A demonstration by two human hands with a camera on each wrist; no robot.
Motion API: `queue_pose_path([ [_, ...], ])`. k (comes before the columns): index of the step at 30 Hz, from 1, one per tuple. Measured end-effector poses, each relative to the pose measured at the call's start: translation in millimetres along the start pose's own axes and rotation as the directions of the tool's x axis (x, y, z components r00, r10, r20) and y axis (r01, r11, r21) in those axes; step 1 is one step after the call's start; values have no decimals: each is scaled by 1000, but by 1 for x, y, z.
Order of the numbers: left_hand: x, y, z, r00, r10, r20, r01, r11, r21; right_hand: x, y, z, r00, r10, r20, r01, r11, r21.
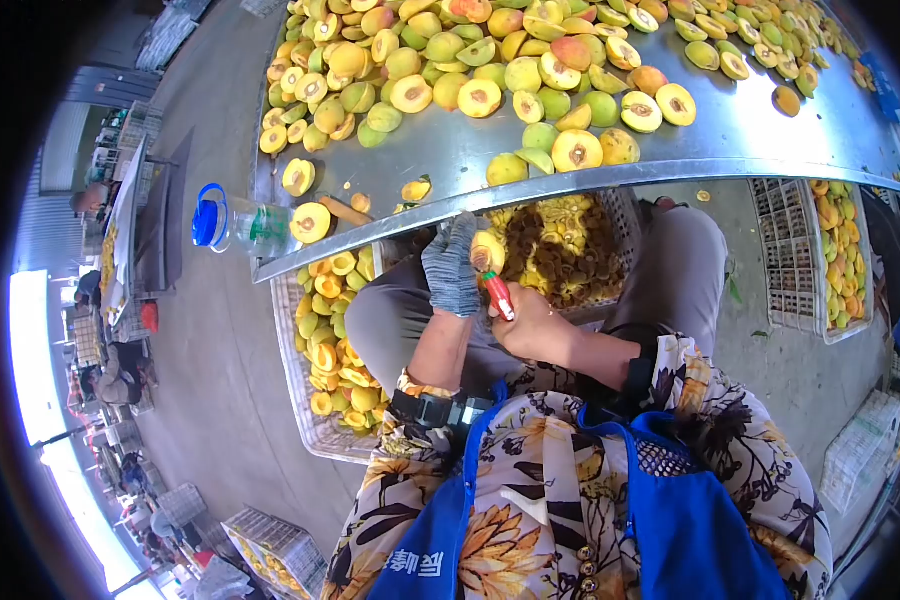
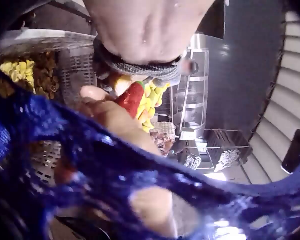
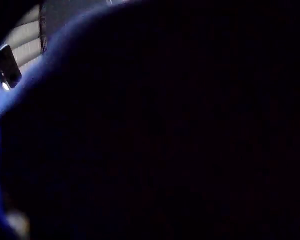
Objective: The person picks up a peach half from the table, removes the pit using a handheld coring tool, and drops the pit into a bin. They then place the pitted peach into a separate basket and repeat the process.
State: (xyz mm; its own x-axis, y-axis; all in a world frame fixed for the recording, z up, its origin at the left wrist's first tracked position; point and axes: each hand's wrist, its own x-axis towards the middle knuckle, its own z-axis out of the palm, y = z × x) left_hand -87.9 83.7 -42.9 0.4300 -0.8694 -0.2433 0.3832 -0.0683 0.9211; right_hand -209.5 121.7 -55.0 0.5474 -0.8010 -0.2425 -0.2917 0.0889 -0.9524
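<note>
L hand (image 1: 452,268), grey knit glove, fingers curled round a fruit half (image 1: 487,250), holding it just below the table edge (image 1: 570,190) & over the pit crate (image 1: 620,225) on the lap. R hand (image 1: 532,322), bare, fist closed on a red-handled tool (image 1: 498,295); tip sits at the fruit's cut face. L wrist cam shows the same red handle (image 2: 131,98) vs. the glove cuff, half hidden by blue mesh. R wrist cam dark, no info.

Risks (my read):
- Tool tip points toward the gloved fingers; if fruit is slick or pit gives suddenly, tip could slip into the glove.
- Fruit held w/ fingertips only, so a twist could pop it loose. It would likely land in the pit crate w/ scraps, not w/ the good halves.
- Water bottle (image 1: 240,222) lies at the table's near-left corner, partly past the rim; an elbow bump could knock it off.

Room/edges:
- Hands work in a tight gap betw. table lip and knees.
- Crate of halves (image 1: 325,345) close on the L side, touching the thigh; another crate (image 1: 820,250) on the R, set apart.
- Tabletop crowded w/ fruit (image 1: 490,70); bare metal strip only along the near edge.
</note>
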Motion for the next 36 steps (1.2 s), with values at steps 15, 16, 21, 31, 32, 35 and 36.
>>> queue_pose_path([
  [15, 27, -33, -38, 905, -384, 185, 422, 871, -253, 7, -8, -25, 999, -47, -23, 38, 949, -313],
  [16, 23, -32, -39, 917, -335, 218, 381, 896, -228, 7, -8, -24, 999, -47, -17, 39, 947, -320],
  [21, 19, -41, -36, 983, -62, 173, 62, 998, 4, 9, 6, -11, 997, -73, -31, 61, 956, -288],
  [31, 22, -43, -41, 873, -488, 1, 476, 851, -222, 19, 21, -8, 989, -4, 149, 65, 909, -411],
  [32, 23, -44, -44, 881, -473, 9, 463, 859, -217, 18, 20, -2, 992, -28, 122, 76, 908, -412],
  [35, 23, -53, -50, 945, -327, 21, 323, 923, -209, 18, -4, 5, 969, 175, 176, -126, 958, -259],
  [36, 22, -51, -48, 959, -274, 71, 283, 938, -200, 16, -13, 6, 886, 371, 279, -353, 929, -113],
])
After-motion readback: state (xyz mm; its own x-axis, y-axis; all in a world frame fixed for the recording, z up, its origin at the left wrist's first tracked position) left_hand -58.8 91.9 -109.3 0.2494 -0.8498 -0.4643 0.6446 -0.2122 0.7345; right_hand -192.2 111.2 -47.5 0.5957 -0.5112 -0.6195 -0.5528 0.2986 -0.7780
